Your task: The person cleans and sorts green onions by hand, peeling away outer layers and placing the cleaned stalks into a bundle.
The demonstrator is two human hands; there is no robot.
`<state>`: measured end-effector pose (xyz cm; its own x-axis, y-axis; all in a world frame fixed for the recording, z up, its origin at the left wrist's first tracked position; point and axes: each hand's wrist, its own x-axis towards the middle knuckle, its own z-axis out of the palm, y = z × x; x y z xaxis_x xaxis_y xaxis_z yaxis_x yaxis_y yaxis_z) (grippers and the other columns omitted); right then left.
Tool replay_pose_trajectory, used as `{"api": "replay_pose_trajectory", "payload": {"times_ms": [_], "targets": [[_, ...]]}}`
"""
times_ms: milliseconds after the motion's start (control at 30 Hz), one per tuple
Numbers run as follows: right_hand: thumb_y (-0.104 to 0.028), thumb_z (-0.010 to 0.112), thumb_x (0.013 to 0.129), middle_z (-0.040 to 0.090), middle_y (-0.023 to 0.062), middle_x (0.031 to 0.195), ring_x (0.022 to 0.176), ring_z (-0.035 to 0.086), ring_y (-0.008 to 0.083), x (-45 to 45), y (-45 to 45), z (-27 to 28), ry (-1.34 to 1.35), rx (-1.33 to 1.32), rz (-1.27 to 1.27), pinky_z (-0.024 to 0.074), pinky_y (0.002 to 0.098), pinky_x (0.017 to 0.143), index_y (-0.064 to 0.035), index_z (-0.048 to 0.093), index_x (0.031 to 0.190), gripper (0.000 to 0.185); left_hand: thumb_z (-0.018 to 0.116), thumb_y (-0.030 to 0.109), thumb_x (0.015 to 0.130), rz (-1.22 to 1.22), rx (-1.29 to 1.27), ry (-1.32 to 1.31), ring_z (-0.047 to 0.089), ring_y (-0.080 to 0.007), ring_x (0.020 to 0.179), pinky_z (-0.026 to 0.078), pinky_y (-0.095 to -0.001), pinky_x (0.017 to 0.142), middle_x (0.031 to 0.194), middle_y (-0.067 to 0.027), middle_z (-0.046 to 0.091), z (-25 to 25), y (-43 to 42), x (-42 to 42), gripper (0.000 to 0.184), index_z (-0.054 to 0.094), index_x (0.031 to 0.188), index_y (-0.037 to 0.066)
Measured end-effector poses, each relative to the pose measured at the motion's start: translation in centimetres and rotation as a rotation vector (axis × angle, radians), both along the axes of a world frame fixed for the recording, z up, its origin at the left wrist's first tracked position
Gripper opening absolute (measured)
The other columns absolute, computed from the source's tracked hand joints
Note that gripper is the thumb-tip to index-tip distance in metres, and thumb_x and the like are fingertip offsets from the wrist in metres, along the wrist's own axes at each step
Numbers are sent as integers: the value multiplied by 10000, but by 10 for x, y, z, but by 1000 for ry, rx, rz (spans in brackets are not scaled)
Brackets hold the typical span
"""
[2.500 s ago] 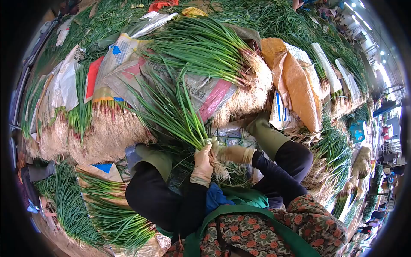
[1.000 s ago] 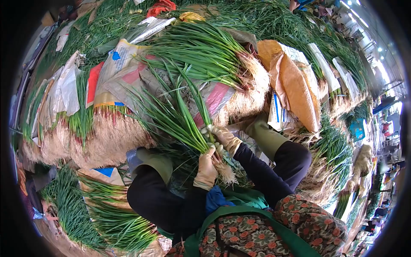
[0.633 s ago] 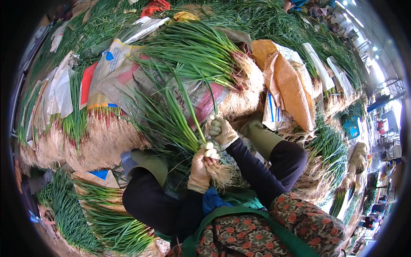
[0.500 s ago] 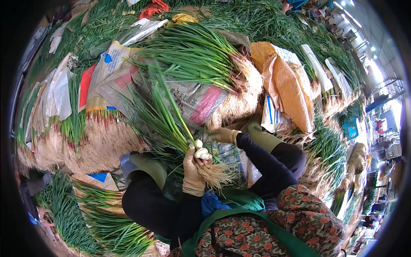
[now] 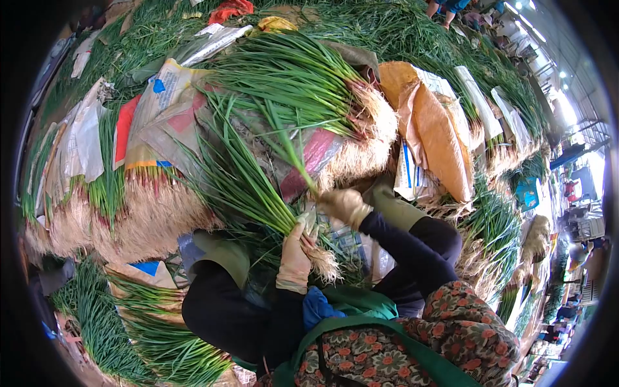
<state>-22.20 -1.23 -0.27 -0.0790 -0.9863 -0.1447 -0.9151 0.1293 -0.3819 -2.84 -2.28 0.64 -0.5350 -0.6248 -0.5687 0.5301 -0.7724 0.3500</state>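
My gloved left hand (image 5: 294, 261) is wrapped round a bunch of spring onions (image 5: 255, 187). Their green leaves fan out to the upper left, and pale roots (image 5: 324, 264) hang below the fingers. Close above it, my gloved right hand (image 5: 345, 208) is closed on a separate spring onion stalk (image 5: 295, 158), whose leaves point up and left. The lower end of that stalk is hidden by the hand. Beyond both hands, a large heap of unpeeled spring onions (image 5: 290, 84) with reddish stems and shaggy roots lies on printed sacks.
An orange sack (image 5: 429, 138) lies to the right of the heap. Covered rows of rooted onions (image 5: 161, 200) line the left side, with more bundles (image 5: 174, 329) at lower left. My bent knees flank the work. Another person's legs (image 5: 447, 16) show at the top.
My right hand has come up and left to the bunch and now holds a stalk. The white stem ends, clear before, are now partly covered by it.
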Motion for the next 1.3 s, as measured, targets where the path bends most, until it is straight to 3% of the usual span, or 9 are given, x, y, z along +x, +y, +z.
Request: {"api": "replay_pose_trajectory", "payload": {"times_ms": [133,233,433,500,900,1000,1133,1233,1300], "targets": [[-399,548,891,652,152,976,840,645,275,43,33,24,-501,66,42,487,355,784,-123,562,1219,429,540,250,902,-101,3,-35,563,-156,729,500,-296,651,771,-40,545,-14,3,4,242,593,982,27],[-368,540,908,676,106,898,751,610,176,27,27,11,-787,315,-142,489,321,725,-101,610,1156,370,552,272,892,-26,-1,29,563,-160,725,495,-301,648,785,-43,559,-13,5,4,225,593,933,55],[-327,548,917,646,34,852,668,565,108,37,-27,-11,-1063,-14,-394,471,241,592,-17,585,1147,388,599,284,861,-141,-100,-191,549,-142,568,479,-279,550,681,-42,572,-1,5,-1,235,593,830,51],[-301,577,903,609,1,793,638,537,90,52,-43,0,-1055,66,-465,439,243,553,-12,580,1151,381,654,219,825,-88,-220,-293,454,-128,380,396,-249,387,530,-17,490,-2,10,-6,199,564,788,45],[-241,513,925,621,-8,798,602,531,61,2,-4,-75,-943,-66,-454,434,205,517,-68,622,989,214,497,209,929,-2,-25,52,556,-135,675,510,-303,597,812,-33,579,-8,17,-3,163,536,972,57],[-384,482,937,603,0,777,589,510,73,20,-11,-3,-1462,305,-463,449,228,565,-74,619,1038,354,518,221,920,-35,-23,-97,545,-142,565,502,-289,537,686,-40,562,5,15,-2,190,568,867,45],[-310,594,894,593,-10,748,601,511,70,42,-24,-35,-696,48,-267,433,266,542,-15,622,1034,327,571,228,887,-34,-131,-259,488,-162,399,465,-293,441,510,-47,500,-14,19,-10,261,561,697,50],[-308,531,928,554,-38,674,547,488,45,42,-10,20,-1445,98,-572,414,203,499,-39,641,974,294,564,223,889,6,-49,-186,490,-173,422,457,-316,448,563,-46,508,-19,15,-2,188,541,808,55],[-369,542,910,533,-34,671,527,445,53,21,-2,-10,-1294,147,-581,367,189,474,-95,643,1000,306,544,257,899,17,80,43,523,-177,530,479,-325,527,658,-43,534,-14,10,-1,189,535,843,77]]}}
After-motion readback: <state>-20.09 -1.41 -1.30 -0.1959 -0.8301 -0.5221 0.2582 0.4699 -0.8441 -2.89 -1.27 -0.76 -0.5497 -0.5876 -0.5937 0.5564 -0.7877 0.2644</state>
